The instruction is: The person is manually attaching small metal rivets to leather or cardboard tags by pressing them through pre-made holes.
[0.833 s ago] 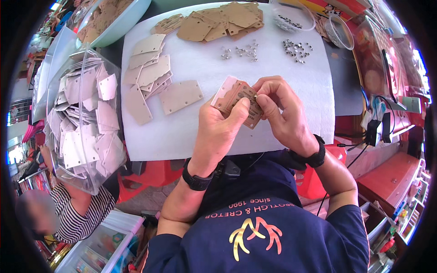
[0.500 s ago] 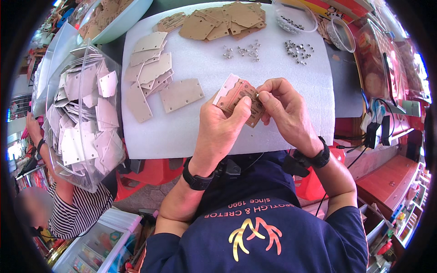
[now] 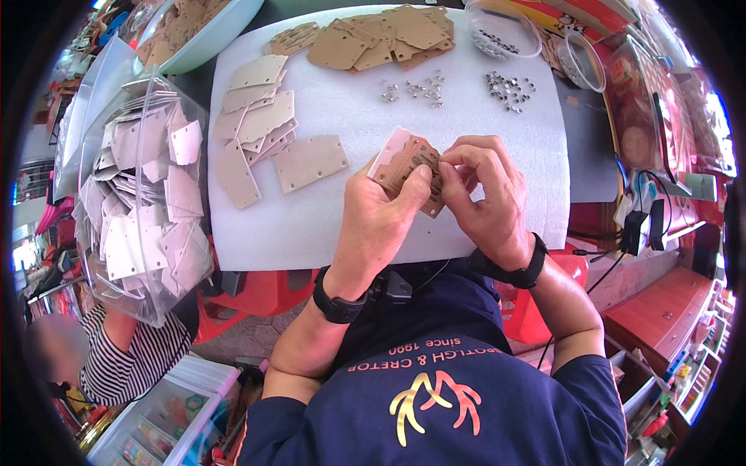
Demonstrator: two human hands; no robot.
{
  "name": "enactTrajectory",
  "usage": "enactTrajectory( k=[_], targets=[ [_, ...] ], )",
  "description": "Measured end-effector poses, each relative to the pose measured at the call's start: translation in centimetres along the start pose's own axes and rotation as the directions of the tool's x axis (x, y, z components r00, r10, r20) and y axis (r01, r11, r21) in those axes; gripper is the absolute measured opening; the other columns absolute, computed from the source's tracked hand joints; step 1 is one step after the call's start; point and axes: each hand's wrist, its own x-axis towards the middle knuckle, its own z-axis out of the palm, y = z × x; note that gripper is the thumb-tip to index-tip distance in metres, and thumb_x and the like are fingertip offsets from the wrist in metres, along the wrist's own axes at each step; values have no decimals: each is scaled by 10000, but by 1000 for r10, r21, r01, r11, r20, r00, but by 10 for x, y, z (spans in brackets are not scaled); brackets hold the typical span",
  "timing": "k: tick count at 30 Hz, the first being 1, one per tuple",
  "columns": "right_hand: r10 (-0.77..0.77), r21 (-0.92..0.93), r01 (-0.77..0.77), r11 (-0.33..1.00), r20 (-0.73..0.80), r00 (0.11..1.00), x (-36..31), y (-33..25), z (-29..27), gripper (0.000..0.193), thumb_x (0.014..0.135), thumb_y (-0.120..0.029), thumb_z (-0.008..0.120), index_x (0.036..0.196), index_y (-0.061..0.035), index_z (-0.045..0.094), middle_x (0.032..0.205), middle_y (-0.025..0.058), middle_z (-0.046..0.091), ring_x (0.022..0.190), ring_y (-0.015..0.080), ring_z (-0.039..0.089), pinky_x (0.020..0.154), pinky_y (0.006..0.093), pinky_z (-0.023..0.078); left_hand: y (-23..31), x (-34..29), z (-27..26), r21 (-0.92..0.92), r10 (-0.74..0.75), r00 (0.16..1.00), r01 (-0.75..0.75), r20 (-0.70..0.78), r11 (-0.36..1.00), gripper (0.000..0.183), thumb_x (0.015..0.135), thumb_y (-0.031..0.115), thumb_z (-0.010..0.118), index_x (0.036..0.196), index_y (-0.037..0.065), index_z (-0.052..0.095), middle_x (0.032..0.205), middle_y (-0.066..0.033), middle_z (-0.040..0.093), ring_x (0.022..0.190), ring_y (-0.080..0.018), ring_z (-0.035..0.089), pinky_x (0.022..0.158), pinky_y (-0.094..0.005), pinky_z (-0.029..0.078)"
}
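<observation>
Drawn up since the earlier frame, the right hand (image 3: 493, 203) pinches at the right edge of the brown card (image 3: 406, 160); whether it still holds the shiny bit, I cannot tell. The left hand (image 3: 381, 206) grips the card, so edge handling seems ongoing. Beyond the hands lie metal pieces (image 3: 510, 92); leftward, pale cards (image 3: 268, 116).

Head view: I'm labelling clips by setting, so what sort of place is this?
Probably a small workshop, perhaps inside a shop: brown pieces lie heaped and metal bits scattered on a white sheet, beside a clear box full of pale pieces.
</observation>
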Motion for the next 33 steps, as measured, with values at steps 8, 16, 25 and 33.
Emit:
enactTrajectory(
  k=[8, 16, 25, 33],
  targets=[
    [117, 129, -122, 984, 44, 992, 1, 2, 0, 120, 867, -29, 663, 961, -16, 588, 931, 97, 605, 649, 167, 595, 568, 281, 486, -1, 1, -1, -16, -6, 1000, 6, 6, 1000, 214, 935, 137, 610, 1053, -40, 638, 835, 2, 626, 721, -29, 530, 595, -214, 454],
    [290, 300, -290, 909, 43, 956, -1, 4, 2, 68, 893, -45, 629, 938, -6, 597, 895, 86, 620, 691, 151, 597, 619, 281, 497, -1, 3, 1, -25, 26, 1000, -26, -15, 999, 213, 931, 128, 615, 1059, -40, 639, 854, -2, 632, 726, -31, 537, 604, -210, 462],
    [194, 98, -198, 975, 43, 980, 5, 1, -3, 81, 882, -58, 649, 942, -15, 614, 871, 81, 646, 713, 154, 635, 616, 285, 511, 0, 6, 1, -2, -3, 1000, 3, -15, 1000, 235, 923, 114, 606, 1086, -52, 631, 897, -20, 650, 769, -41, 558, 643, -219, 478],
    [414, 292, -449, 844, 178, 893, 4, 5, -10, 101, 880, -62, 657, 958, -9, 623, 874, 67, 655, 747, 119, 623, 652, 268, 504, 0, 7, 2, -50, 1, 1000, -2, -19, 999, 248, 924, 117, 602, 1100, -56, 630, 918, -37, 661, 789, -53, 574, 666, -225, 489]
  ],
)
